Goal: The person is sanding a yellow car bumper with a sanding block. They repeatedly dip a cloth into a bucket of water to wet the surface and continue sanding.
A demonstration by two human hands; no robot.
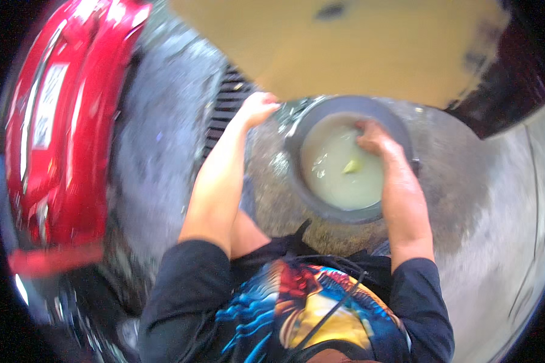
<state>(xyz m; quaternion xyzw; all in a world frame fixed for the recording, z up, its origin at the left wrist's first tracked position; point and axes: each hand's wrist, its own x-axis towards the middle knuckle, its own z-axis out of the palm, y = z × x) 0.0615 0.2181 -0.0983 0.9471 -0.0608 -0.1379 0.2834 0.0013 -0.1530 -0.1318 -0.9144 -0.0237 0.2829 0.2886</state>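
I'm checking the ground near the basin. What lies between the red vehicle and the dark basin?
In the head view, wet pavement and a drain grate, with the left hand above the grate's edge, beside the basin.

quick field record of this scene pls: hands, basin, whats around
left hand: on the rim of the basin, at its left edge
right hand: dipped in the water; grip cannot be told
basin: round, dark, on wet concrete
water: cloudy, pale
scrap: small, yellow-green, afloat near the right hand
grate: dark drain bars, left of the basin
vehicle: red, far left
board: tan, above the basin
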